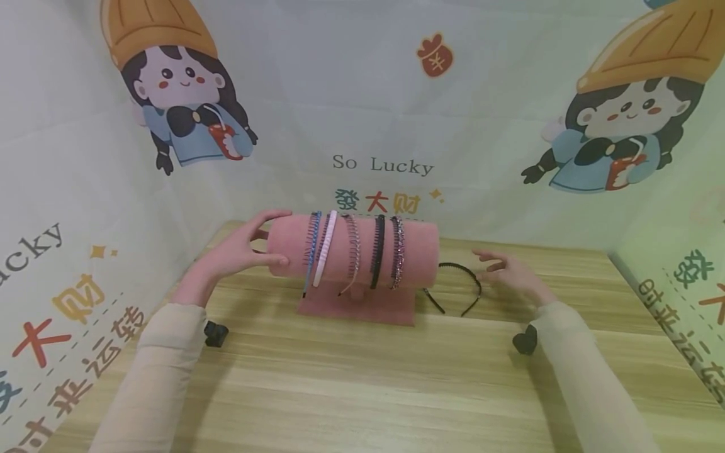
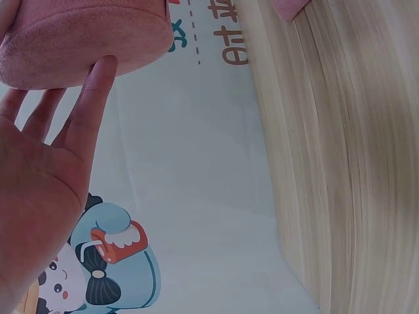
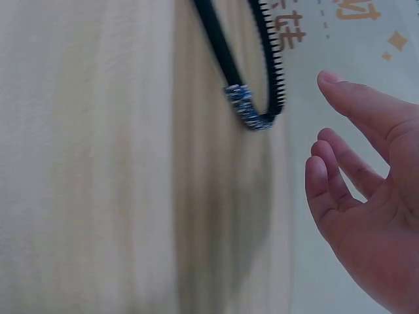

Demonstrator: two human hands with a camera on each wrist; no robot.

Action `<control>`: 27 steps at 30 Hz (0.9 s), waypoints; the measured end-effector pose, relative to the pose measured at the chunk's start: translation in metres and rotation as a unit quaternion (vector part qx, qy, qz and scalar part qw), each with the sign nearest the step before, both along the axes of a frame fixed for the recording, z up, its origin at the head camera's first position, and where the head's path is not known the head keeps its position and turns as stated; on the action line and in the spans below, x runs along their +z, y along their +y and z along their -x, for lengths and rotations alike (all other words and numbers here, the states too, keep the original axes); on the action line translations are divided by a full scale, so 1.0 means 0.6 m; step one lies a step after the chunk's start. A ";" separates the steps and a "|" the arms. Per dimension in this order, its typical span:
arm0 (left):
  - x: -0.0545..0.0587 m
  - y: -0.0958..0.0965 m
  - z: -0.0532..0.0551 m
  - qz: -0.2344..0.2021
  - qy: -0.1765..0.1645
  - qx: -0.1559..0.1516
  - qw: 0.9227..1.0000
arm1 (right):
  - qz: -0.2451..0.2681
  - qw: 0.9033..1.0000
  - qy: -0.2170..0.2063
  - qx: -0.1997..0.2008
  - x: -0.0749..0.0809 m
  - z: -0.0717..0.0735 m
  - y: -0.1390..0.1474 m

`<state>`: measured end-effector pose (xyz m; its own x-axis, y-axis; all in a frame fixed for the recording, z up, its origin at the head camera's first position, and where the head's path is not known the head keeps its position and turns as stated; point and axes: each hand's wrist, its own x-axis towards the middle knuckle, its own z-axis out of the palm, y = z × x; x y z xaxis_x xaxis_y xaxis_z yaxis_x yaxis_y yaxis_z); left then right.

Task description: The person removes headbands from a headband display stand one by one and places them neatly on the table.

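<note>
A pink plush headband stand (image 1: 425,248) has a horizontal roll on a flat base. At its left end my left hand (image 1: 233,248) grips the roll, thumb in front and fingers over the top. The left wrist view shows the fingers against the roll's round end (image 2: 98,46). Along the roll sit several toothed headbands, among them a blue one (image 1: 311,251), a white one (image 1: 325,248) and a black one (image 1: 377,251). Beside the stand's right end is a black toothed headband (image 1: 479,290) with a glittery section. My right hand (image 1: 512,274) is just right of it, holding nothing, fingers loosely bent.
The wooden table (image 1: 351,390) extends in front of the stand. A printed cloth backdrop (image 1: 317,94) rises behind and on both sides. Black wrist devices (image 1: 525,340) show under both sleeves.
</note>
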<state>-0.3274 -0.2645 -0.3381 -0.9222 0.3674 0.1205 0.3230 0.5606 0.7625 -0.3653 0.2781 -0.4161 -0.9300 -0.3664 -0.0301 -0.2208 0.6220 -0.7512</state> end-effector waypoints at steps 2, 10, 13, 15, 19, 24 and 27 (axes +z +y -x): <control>0.000 0.001 0.000 0.001 0.000 0.001 1.000 | 0.006 1.000 0.003 0.002 0.010 0.001 -0.001; -0.002 -0.002 -0.002 0.005 0.001 -0.001 1.000 | 0.003 1.000 0.028 -0.014 0.042 0.005 -0.016; -0.002 -0.002 -0.003 0.006 0.001 -0.003 1.000 | 0.015 0.999 0.041 -0.028 0.055 0.004 -0.022; -0.002 -0.001 -0.002 0.007 0.002 -0.002 1.000 | 0.021 0.998 0.052 -0.039 0.065 0.003 -0.027; -0.001 0.000 -0.002 0.009 0.005 0.001 1.000 | 0.028 0.996 0.069 -0.056 0.087 0.001 -0.036; 0.000 0.000 -0.002 0.006 0.004 0.003 1.000 | 0.037 0.992 0.098 -0.075 0.106 -0.002 -0.042; 0.000 0.001 -0.001 0.009 0.003 0.003 1.000 | 0.040 0.990 0.112 -0.079 0.115 -0.005 -0.044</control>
